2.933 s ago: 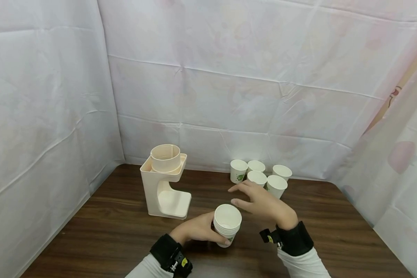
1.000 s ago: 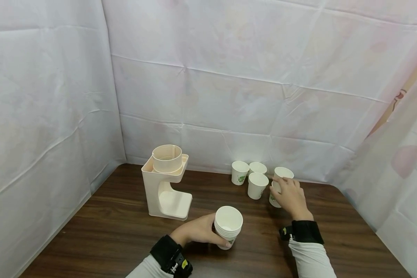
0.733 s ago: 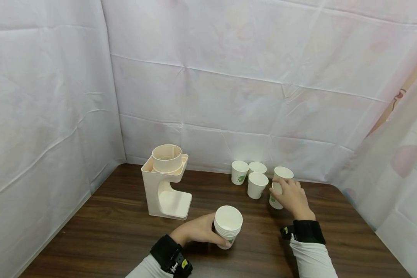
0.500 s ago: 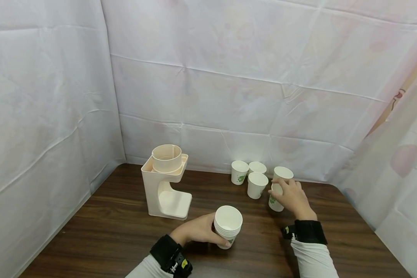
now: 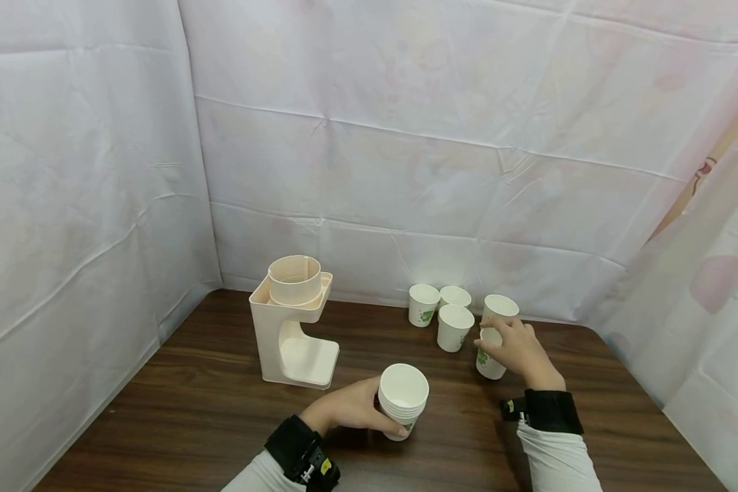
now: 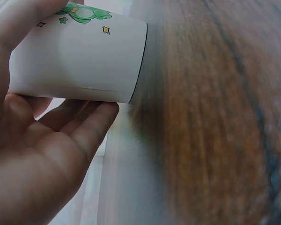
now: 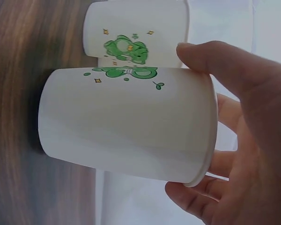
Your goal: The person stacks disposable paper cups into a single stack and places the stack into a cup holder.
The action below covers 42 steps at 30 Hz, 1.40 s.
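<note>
Tabletop: dark, streaked wood grain.
Left hand: curled round tapered white cup stack.
Right hand: pinching one green-printed paper cup near its rim.
Stand: smooth, cream, C-shaped; beyond left hand.

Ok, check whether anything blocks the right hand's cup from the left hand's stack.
Nothing visible does: in the head view, only tabletop lies between the cup in the right hand and the stack in the left hand.

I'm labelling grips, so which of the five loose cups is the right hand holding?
The frontmost cup, on the right side: the right hand grips its rim; no hand holds the other four.
</note>
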Tool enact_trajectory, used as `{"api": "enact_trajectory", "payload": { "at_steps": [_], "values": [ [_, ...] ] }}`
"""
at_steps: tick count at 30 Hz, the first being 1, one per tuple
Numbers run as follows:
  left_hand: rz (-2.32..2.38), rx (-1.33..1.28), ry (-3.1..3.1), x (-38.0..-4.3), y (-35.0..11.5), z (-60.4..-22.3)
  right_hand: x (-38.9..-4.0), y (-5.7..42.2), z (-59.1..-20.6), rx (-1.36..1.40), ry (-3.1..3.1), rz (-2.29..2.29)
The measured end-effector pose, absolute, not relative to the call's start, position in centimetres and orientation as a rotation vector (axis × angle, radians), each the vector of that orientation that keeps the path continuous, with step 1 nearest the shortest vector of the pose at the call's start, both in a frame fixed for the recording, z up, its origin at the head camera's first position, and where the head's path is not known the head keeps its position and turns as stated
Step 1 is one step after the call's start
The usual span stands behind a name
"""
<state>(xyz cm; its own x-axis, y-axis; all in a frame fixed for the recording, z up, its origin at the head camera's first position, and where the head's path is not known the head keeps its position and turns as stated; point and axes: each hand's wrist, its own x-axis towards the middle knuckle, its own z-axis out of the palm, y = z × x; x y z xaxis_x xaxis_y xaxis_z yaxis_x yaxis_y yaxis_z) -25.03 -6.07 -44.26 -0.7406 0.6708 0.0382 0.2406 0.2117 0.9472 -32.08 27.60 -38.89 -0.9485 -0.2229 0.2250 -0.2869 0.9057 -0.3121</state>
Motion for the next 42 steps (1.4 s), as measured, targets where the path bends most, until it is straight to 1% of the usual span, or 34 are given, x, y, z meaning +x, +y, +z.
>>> {"api": "enact_trajectory", "payload": {
  "at_steps": [12, 27, 37, 42],
  "values": [
    [1.536, 0.896, 2.107, -25.2, -6.1, -44.5, -31.0, 27.3, -37.0, 0.443, -2.82, 0.476],
    [1.545, 0.868, 2.088, -25.1, -6.1, -44.4, -30.0, 26.1, -34.9, 0.564, -2.73, 0.498],
    [1.551, 0.851, 2.101, -25.0, -6.1, -44.3, -28.1, 24.9, -33.1, 0.608, -2.726, 0.571],
    [1.56, 0.853, 2.092, -25.0, -6.1, -44.3, -27.1, 24.2, -32.2, 0.678, -2.671, 0.625]
  ]
}}
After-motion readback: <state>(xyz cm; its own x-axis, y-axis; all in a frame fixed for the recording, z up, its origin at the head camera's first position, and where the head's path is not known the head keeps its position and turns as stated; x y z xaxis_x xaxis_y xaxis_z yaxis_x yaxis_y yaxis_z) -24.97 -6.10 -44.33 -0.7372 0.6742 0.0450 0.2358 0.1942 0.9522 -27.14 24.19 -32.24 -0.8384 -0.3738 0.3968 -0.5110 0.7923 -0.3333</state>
